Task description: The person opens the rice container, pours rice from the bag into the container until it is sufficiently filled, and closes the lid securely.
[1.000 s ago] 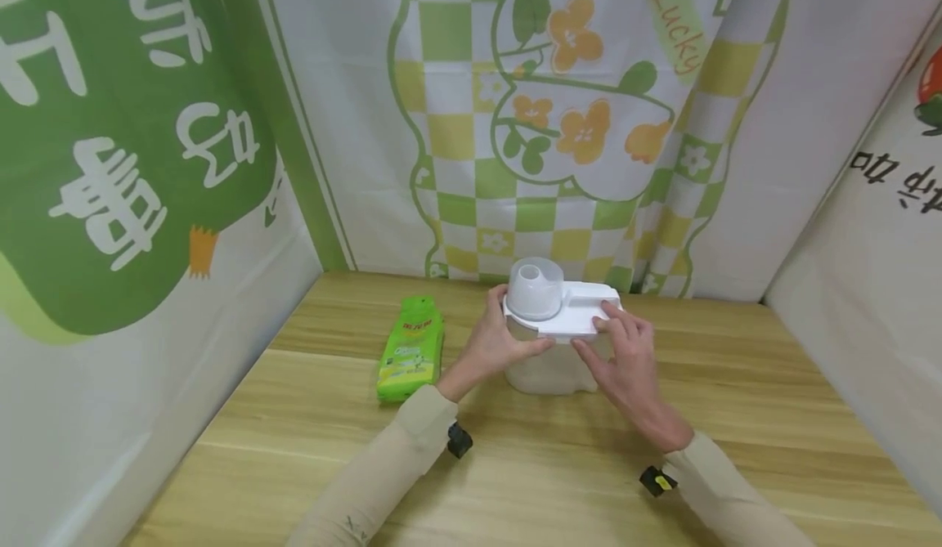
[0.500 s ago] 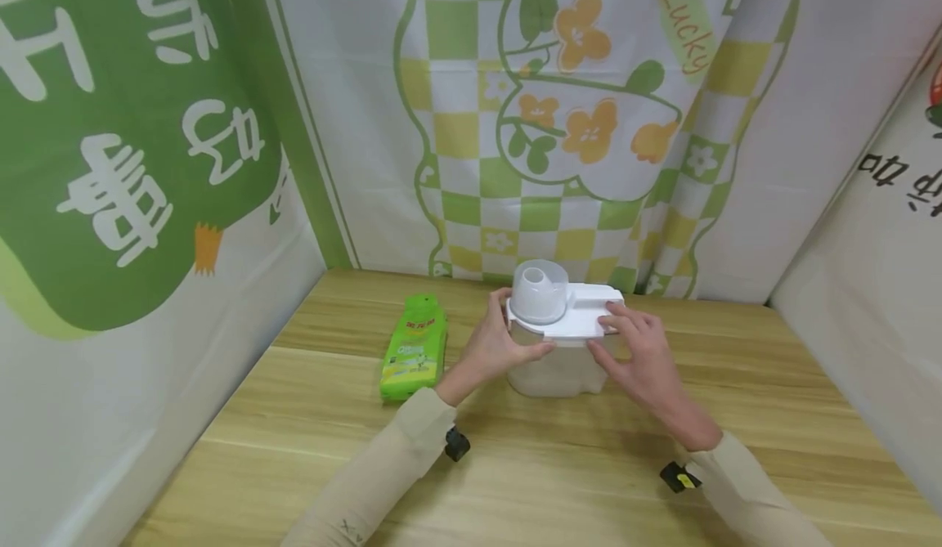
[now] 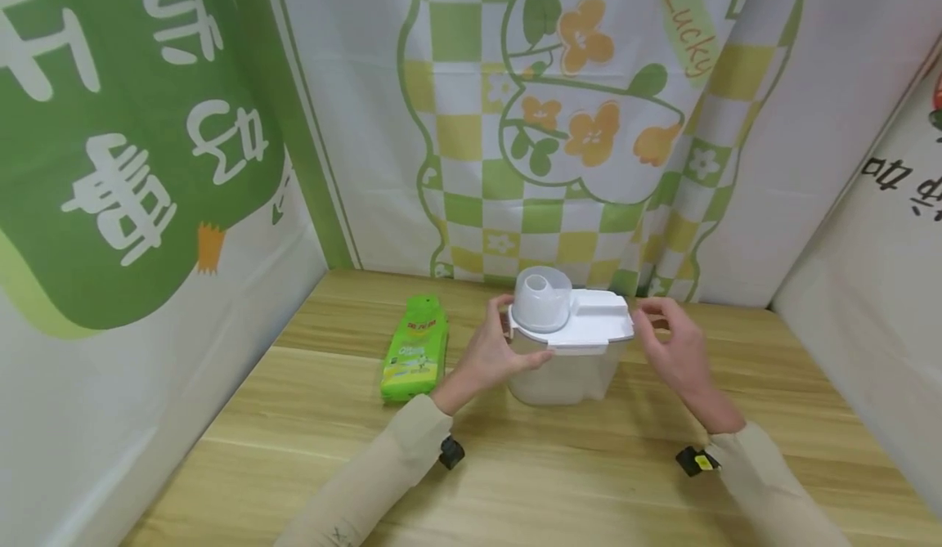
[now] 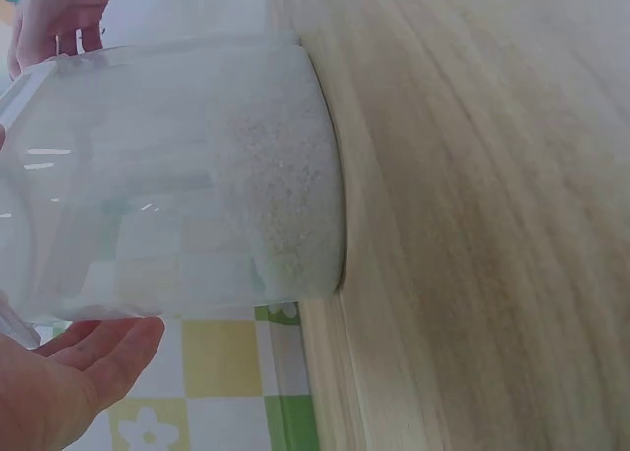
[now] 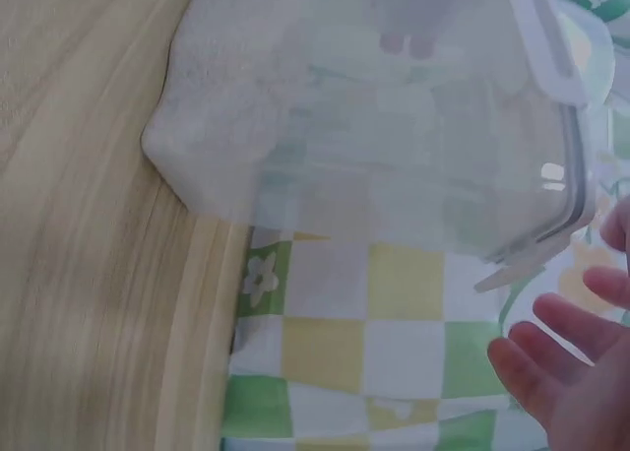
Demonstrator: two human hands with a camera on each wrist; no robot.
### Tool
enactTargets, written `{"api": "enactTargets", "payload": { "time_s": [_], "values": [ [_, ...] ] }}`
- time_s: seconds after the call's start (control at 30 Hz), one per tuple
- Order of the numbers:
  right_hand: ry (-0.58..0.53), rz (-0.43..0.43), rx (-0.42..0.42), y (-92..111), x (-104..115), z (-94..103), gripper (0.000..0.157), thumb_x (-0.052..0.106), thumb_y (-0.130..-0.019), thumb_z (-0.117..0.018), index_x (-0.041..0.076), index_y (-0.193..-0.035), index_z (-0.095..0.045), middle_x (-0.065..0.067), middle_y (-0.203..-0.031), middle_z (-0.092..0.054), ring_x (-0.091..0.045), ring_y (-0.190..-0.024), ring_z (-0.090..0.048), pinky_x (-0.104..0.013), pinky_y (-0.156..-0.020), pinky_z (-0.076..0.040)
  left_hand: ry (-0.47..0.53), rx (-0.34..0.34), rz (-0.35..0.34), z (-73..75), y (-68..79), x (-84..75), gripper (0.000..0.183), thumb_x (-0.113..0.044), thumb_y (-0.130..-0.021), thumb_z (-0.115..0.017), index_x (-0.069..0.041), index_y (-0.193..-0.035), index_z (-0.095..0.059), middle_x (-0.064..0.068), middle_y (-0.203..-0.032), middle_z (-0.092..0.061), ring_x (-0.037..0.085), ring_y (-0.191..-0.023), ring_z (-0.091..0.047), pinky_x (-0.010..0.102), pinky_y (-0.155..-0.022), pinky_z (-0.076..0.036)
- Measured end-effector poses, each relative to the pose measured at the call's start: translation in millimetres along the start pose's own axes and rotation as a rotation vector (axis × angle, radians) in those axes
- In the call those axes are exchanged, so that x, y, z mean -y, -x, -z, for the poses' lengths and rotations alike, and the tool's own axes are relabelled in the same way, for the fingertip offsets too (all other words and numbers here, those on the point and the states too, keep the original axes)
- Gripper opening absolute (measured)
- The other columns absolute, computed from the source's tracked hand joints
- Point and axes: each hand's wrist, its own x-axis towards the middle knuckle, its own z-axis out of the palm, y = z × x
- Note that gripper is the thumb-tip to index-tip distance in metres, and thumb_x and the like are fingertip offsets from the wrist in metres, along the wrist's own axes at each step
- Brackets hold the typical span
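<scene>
A clear plastic storage container with a white lid stands on the wooden table. White grainy contents fill its lower part. A translucent measuring cup sits upside down on the lid's left side. My left hand grips the container's left end just below the lid, thumb at the front and fingers round the far side. Off the lid's right end, my right hand has loosely bent fingers and holds nothing. In the right wrist view its fingertips are apart from a lid clip.
A green packet lies on the table to the left of the container. Close behind the container hangs a checked curtain. Printed fabric walls flank the table.
My right hand has let go of the lid's right part and moved off to the right. My left hand keeps its grip. The lid's front clip now shows whole.
</scene>
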Motion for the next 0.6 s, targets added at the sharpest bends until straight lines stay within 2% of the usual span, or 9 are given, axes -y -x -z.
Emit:
{"api": "enactTargets", "payload": {
  "time_s": [0.07,0.13,0.2,0.23,0.33,0.47,0.6],
  "values": [
    [-0.02,-0.078,0.082,-2,-3,1.1,0.022,0.005,-0.093,-0.062,-0.001,-0.114,-0.064,-0.018,-0.109,-0.068,-0.007,-0.091,-0.064,-0.002,-0.073,-0.047,-0.005,-0.001,-0.016,0.4,0.9,0.5,0.101,-0.042,-0.07,-0.087,-0.012,-0.143,-0.024,0.012,-0.119,-0.057,0.02,-0.096,-0.055,0.026,-0.077,-0.05],
    [-0.042,-0.138,0.176,-4,-5,0.9,0.03,0.011,-0.096,-0.06,0.001,-0.124,-0.06,-0.02,-0.121,-0.064,-0.02,-0.103,-0.065,-0.002,-0.078,-0.046,-0.005,-0.002,-0.03,0.9,2.0,0.6,0.1,-0.04,-0.07,-0.087,-0.011,-0.143,-0.025,0.012,-0.117,-0.058,0.02,-0.094,-0.055,0.026,-0.076,-0.05],
    [-0.08,-0.185,0.268,-7,-8,-0.1,0.037,0.016,-0.099,-0.058,0.001,-0.132,-0.054,-0.021,-0.13,-0.06,-0.031,-0.115,-0.06,-0.002,-0.085,-0.042,-0.006,-0.003,-0.036,1.2,3.2,0.3,0.1,-0.04,-0.07,-0.087,-0.01,-0.142,-0.025,0.013,-0.116,-0.059,0.019,-0.093,-0.056,0.025,-0.076,-0.05],
    [-0.101,-0.204,0.309,-8,-9,-1.0,0.04,0.019,-0.1,-0.056,0.001,-0.135,-0.052,-0.022,-0.133,-0.058,-0.031,-0.119,-0.058,-0.002,-0.088,-0.041,-0.007,-0.003,-0.04,1.2,3.5,0.3,0.099,-0.039,-0.07,-0.087,-0.01,-0.142,-0.025,0.013,-0.116,-0.06,0.018,-0.093,-0.056,0.025,-0.076,-0.05],
    [-0.169,-0.254,0.389,-12,-13,-3.2,0.041,0.022,-0.102,-0.053,0.003,-0.138,-0.05,-0.022,-0.132,-0.059,-0.017,-0.117,-0.058,-0.005,-0.087,-0.043,-0.007,0.001,-0.048,1.1,4.4,-0.4,0.098,-0.039,-0.071,-0.087,-0.009,-0.142,-0.025,0.014,-0.116,-0.061,0.018,-0.093,-0.056,0.025,-0.075,-0.049],
    [-0.225,-0.275,0.421,-13,-16,-4.3,0.037,0.02,-0.103,-0.051,0.002,-0.135,-0.053,-0.023,-0.126,-0.062,0.005,-0.102,-0.057,-0.01,-0.082,-0.047,0.004,0.008,-0.053,0.2,4.9,-0.5,0.098,-0.036,-0.072,-0.087,-0.01,-0.142,-0.024,0.014,-0.118,-0.061,0.019,-0.096,-0.056,0.026,-0.077,-0.049],
    [-0.239,-0.281,0.421,-13,-15,-4.3,0.037,0.019,-0.102,-0.051,0.001,-0.134,-0.053,-0.024,-0.125,-0.061,0.009,-0.1,-0.057,-0.011,-0.081,-0.047,0.035,0.01,-0.048,-1.1,5.6,1.1,0.098,-0.034,-0.072,-0.087,-0.011,-0.144,-0.024,0.015,-0.125,-0.059,0.021,-0.104,-0.057,0.03,-0.084,-0.051]
  ]
}}
